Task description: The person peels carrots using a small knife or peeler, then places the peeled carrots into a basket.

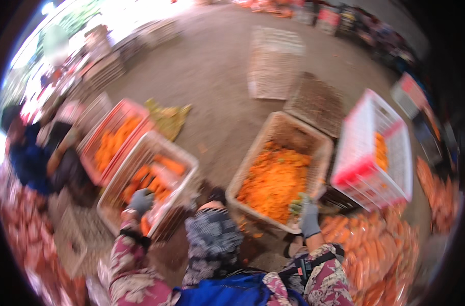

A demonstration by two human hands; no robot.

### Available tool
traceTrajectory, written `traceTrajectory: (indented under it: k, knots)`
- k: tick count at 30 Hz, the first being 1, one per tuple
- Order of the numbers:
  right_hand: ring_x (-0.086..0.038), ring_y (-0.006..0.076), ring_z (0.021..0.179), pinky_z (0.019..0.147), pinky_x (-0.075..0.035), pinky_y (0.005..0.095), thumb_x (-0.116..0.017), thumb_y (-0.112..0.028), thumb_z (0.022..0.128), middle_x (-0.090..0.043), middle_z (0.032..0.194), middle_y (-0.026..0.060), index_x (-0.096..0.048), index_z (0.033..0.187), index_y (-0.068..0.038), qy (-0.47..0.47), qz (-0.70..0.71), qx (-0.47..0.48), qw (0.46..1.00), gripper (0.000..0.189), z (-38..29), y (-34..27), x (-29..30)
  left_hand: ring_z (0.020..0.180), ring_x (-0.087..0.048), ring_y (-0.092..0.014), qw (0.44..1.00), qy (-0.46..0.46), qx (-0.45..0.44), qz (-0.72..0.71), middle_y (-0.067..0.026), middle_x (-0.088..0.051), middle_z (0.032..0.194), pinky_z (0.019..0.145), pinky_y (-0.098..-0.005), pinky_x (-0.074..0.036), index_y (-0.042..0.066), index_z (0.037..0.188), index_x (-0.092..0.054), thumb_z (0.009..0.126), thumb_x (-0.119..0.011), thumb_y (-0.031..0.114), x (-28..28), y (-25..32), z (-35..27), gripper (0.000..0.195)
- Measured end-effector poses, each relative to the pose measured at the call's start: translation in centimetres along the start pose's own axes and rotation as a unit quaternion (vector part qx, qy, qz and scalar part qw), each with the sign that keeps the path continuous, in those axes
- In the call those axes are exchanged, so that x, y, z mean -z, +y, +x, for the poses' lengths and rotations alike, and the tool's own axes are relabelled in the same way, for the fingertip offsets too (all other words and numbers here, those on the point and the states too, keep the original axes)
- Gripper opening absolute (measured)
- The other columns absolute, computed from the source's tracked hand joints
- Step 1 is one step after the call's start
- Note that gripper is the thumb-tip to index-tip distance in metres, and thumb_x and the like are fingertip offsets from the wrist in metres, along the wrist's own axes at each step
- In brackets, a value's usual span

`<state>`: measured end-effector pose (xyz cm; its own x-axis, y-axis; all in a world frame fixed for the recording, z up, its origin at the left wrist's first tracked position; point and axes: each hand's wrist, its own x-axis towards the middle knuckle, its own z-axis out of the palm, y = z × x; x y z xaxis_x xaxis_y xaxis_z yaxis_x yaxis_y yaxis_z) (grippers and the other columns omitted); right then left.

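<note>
My left hand [140, 202], in a grey glove, reaches over the rim of a pale plastic crate [192, 158]. Whole carrots [171, 163] and clear plastic film [156, 212] lie inside it. The fingers look curled against the carrots, but blur hides whether they grip one. To the right, my gloved right hand [310, 220] is at the near right corner of a tan crate [232, 183] heaped with orange carrot pieces [274, 179]. A blurred greenish piece [296, 204] shows at its fingertips; whether it is held is unclear.
Bagged carrots [370, 248] lie at the right, below a pink-and-white crate [370, 168]. At left, a seated person [30, 157] is beside a red crate [117, 141] of carrots. An upturned crate [81, 237] stands near my left arm. A yellow sack [169, 118] lies ahead.
</note>
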<state>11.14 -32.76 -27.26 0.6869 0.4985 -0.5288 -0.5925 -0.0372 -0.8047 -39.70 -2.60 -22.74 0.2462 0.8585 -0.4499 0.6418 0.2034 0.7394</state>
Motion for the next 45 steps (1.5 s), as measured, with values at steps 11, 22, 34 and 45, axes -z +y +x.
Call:
traceTrajectory:
  k: [11,22,34,45]
  knots:
    - [-0.053,0.0128,0.053,0.048,-0.042,0.0247,-0.054,-0.026,0.102,-0.056,0.071,0.0030,-0.060,0.101,-0.002,0.035,-0.183,0.035,0.982,0.025,1.5,9.2,-0.1,0.096,-0.067,-0.037,0.962,0.232,0.124,0.070,-0.0210,-0.070,0.100,0.086,-0.0436,-0.052,0.011,0.102,-0.073,0.087,-0.060,0.024,-0.3,-16.9,-0.3,0.024]
    - [-0.046,0.0137,0.046,0.042,-0.037,0.0285,-0.052,-0.026,0.103,-0.051,0.064,0.0021,-0.057,0.095,-0.002,0.176,-0.266,0.053,0.946,0.026,-0.7,8.1,-3.4,0.131,-0.047,-0.038,0.954,0.070,0.159,0.246,-0.0220,-0.046,0.144,0.107,-0.0442,-0.041,0.007,0.137,-0.045,0.089,-0.053,0.019,1.1,-17.9,13.0,0.050]
    - [-0.067,0.0186,0.068,0.061,-0.055,0.0323,-0.054,-0.019,0.101,-0.066,0.083,0.0087,-0.063,0.104,0.002,0.065,-0.159,0.044,0.984,0.023,0.3,5.6,-4.3,0.104,-0.064,-0.019,0.837,0.011,0.082,0.541,-0.0063,-0.072,0.101,0.087,-0.0375,-0.048,0.014,0.097,-0.072,0.085,-0.065,0.035,-2.1,-15.6,16.1,0.025]
    - [-0.066,0.0172,0.072,0.064,-0.055,0.0314,-0.059,-0.030,0.100,-0.064,0.088,0.0090,-0.063,0.108,0.002,-0.072,-0.054,-0.011,0.996,0.033,-1.5,2.2,-8.4,0.103,-0.065,-0.026,0.935,0.018,-0.229,0.268,-0.0115,-0.069,0.110,0.088,-0.0394,-0.050,0.009,0.109,-0.066,0.088,-0.066,0.023,-2.5,8.0,6.4,0.025]
